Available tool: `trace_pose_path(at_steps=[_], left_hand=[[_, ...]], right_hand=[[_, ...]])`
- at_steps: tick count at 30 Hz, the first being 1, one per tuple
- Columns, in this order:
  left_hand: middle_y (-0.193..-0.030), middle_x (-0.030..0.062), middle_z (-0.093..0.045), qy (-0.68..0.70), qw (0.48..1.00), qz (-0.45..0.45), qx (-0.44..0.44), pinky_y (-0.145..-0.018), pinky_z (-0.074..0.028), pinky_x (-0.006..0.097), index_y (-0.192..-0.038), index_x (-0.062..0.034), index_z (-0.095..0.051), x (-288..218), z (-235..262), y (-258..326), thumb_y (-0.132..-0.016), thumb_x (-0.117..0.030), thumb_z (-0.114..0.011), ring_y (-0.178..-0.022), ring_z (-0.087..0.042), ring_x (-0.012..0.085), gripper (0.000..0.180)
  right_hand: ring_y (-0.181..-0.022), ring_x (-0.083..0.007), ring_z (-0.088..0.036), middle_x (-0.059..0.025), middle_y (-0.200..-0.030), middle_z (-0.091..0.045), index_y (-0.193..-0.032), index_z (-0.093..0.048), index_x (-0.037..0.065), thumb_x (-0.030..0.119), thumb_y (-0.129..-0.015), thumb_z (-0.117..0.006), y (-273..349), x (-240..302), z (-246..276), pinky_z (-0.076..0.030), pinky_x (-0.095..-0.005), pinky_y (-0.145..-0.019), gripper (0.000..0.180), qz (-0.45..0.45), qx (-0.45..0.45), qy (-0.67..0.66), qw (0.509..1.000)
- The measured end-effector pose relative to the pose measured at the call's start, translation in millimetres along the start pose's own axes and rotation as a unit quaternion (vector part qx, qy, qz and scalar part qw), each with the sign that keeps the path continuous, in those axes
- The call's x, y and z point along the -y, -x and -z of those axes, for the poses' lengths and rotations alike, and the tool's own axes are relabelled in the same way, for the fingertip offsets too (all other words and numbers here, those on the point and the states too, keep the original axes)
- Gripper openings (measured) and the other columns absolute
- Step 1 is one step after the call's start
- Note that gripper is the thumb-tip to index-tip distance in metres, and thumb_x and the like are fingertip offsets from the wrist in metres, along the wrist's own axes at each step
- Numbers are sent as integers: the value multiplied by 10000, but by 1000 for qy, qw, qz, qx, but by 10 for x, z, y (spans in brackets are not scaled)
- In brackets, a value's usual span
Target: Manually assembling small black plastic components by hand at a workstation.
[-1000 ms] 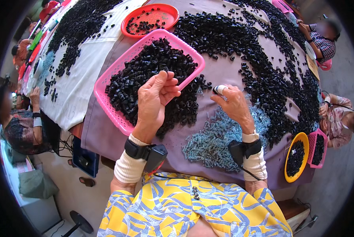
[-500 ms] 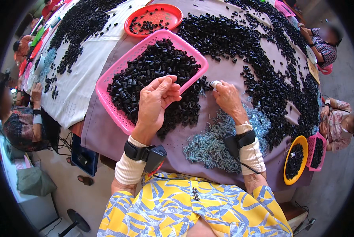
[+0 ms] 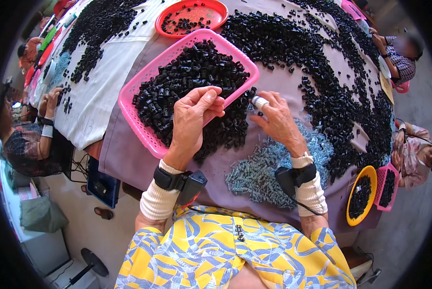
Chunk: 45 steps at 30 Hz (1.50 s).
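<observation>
My left hand (image 3: 195, 113) hangs over the near right side of a pink basket (image 3: 129, 108), thumb and fingers pinched together; what they hold, if anything, is hidden. The basket is heaped with small black plastic pieces with holes, which look like cord-lock parts. More black pieces (image 3: 230, 132) lie in a pile against its right side. Just right of that pile is my right hand (image 3: 279, 118), thumb and fingers apart, with white tape round one finger. A small dark bit shows in the gap between them. Close under the right wrist spreads a heap of small bluish metal springs (image 3: 254, 173).
A red round tray (image 3: 192, 19) with some black pieces stands beyond the basket. Loose black pieces (image 3: 283, 43) cover much of the far and right table. A yellow bowl (image 3: 362, 195) and a smaller pink basket (image 3: 385, 185) sit at the right edge. Other people work around the table.
My right hand's fingers have spread from a pinch at the pile's edge. The left hand stays pinched, nearly in place. The whole view has shifted slightly.
</observation>
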<state>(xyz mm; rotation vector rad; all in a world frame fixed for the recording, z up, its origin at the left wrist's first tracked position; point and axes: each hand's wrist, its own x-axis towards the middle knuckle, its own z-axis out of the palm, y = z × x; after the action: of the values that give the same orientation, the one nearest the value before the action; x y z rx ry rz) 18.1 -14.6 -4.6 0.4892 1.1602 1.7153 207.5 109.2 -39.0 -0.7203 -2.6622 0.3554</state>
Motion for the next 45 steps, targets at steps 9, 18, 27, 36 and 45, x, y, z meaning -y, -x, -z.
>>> trace_pose_path(at_steps=[9, 18, 27, 36, 45], left_hand=[[-814, 77, -662, 2, 1000, -14, 3, -668, -543, 248, -1009, 18, -637, 35, 8, 15, -903, -138, -584, -685, -631, 117, 196], [-837, 74, -657, -18, 1000, -13, 20, -707, -544, 276, -1036, 8, -622, 51, 47, 15, -917, -125, -555, -722, -633, 133, 191], [-832, 76, -659, -39, 999, -18, 20, -701, -538, 268, -1030, 10, -626, 34, -26, 24, -911, -131, -565, -722, -630, 130, 194], [-831, 71, -655, -81, 996, -23, 34, -691, -527, 245, -1024, 11, -632, 88, -135, 133, -911, -152, -572, -711, -621, 111, 207], [-844, 48, -653, -111, 989, 18, 92, -675, -508, 215, -1049, 7, -620, 279, -298, 164, -904, -165, -590, -713, -600, 73, 227]], right_hand=[[-1234, -357, -381, -121, -1321, -449, -1158, -598, 132, 239, -716, -720, 18, 167, -82, -344, -465, -994, 471, 57, 48, -9, 997], [-1155, -342, -472, -144, -1219, -531, -967, -644, 42, 116, -737, -671, 299, -32, 166, -385, -437, -976, 244, 23, 47, -45, 998], [-921, -308, -547, -114, -972, -593, -873, -643, 8, 118, -732, -673, 285, -246, 150, -444, -400, -789, 181, -73, -4, -68, 995], [-923, -275, -528, -101, -905, -569, -849, -638, 47, 155, -717, -692, 92, -96, -96, -382, -415, -834, 179, -23, -3, 72, 997], [-846, -323, -545, -133, -840, -572, -796, -591, -5, 108, -718, -675, 128, 83, 253, -420, -404, -765, 161, -3, -42, -99, 994]])
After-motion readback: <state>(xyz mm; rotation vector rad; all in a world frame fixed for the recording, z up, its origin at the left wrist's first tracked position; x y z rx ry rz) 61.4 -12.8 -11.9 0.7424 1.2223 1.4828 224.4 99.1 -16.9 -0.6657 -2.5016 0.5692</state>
